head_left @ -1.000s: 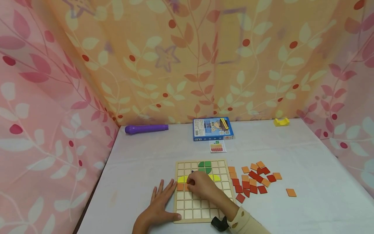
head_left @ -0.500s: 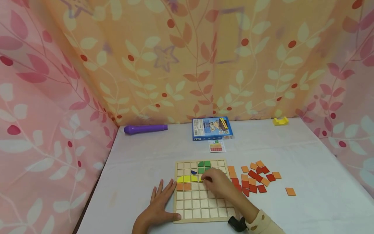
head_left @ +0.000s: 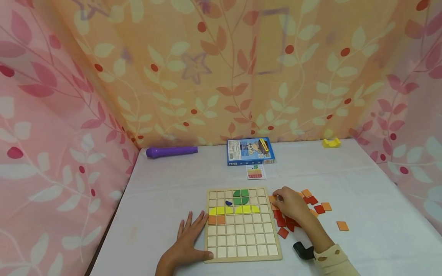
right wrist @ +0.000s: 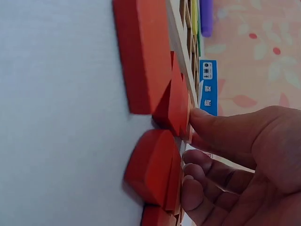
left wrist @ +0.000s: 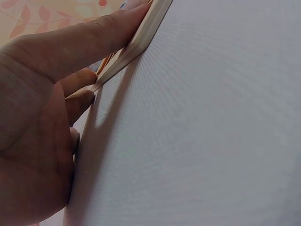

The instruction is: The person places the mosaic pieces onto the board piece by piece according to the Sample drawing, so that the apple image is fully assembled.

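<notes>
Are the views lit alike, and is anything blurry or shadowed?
No. Head view: brighter, evenly lit, the board fairly clear. Left wrist view: dimmer, with a soft shadow on the white cloth beside the left hand and faint ripple lines. Right wrist view: dim, the nearest red piece slightly soft.

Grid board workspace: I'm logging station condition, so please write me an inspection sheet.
Surface: table with a white covering, faintly marked at left.
Job's things: wooden grid board bearing green, yellow, orange and dark blue pieces; loose red tiles and orange tiles to its right.
Clutter: purple microphone-shaped item, blue box and yellow holder at the back; picture card before the box.
Hands: left hand beside the board, thumb on its corner; right hand at an orange tile, grip unclear.
Cables: nothing seen.
Surroundings: floral curtains on three sides.
</notes>
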`<action>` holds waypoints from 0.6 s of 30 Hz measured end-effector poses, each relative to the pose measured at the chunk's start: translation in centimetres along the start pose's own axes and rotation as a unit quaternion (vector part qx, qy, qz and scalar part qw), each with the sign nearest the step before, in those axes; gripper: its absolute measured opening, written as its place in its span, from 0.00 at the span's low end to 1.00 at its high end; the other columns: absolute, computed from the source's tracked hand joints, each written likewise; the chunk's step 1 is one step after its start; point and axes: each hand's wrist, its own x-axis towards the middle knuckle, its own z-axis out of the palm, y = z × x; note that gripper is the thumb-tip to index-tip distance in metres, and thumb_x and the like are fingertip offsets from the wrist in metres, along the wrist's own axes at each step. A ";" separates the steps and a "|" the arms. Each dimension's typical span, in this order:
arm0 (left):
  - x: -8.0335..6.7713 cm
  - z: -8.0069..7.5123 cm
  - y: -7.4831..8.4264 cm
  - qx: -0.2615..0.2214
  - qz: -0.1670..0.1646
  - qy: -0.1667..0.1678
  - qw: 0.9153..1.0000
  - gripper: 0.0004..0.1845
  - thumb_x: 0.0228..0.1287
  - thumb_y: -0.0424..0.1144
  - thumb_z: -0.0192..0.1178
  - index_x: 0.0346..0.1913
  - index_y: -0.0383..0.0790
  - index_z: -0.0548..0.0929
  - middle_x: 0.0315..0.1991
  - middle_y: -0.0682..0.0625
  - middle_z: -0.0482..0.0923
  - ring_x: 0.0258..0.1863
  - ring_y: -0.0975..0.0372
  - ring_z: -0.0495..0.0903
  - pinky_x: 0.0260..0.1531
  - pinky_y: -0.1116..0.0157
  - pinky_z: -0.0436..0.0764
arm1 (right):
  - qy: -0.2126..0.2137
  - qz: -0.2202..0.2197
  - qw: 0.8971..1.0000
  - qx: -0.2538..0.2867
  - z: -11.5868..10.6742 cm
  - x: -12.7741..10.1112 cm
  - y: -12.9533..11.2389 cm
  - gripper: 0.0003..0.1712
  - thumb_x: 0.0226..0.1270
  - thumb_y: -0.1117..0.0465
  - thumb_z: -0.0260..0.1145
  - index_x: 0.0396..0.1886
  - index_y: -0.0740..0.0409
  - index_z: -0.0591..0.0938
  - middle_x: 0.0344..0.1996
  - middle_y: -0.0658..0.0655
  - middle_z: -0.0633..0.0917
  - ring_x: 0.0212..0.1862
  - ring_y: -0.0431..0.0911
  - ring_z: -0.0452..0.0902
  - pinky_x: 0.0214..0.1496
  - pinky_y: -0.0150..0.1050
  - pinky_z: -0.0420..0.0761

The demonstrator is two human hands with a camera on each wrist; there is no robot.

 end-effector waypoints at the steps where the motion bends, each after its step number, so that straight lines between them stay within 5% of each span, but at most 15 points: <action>1: 0.0 0.0 0.0 0.000 -0.001 0.000 1.000 0.64 0.42 0.65 0.76 0.80 0.48 0.55 0.80 0.50 0.46 0.78 0.45 0.27 0.69 0.39 0.26 | -0.005 0.003 1.000 -0.002 0.0 0.1 0.1 0.17 0.60 0.61 0.76 0.49 0.62 0.87 0.28 0.52 0.75 0.33 0.46 0.70 0.32 0.38 0.74; 18: -0.1 0.0 0.1 -0.001 0.004 0.002 1.000 0.64 0.41 0.65 0.75 0.80 0.48 0.55 0.80 0.49 0.46 0.78 0.45 0.27 0.69 0.39 0.25 | 0.030 -0.023 0.998 0.051 0.4 0.3 1.0 0.09 0.61 0.66 0.73 0.40 0.58 0.83 0.28 0.50 0.79 0.32 0.46 0.73 0.37 0.39 0.80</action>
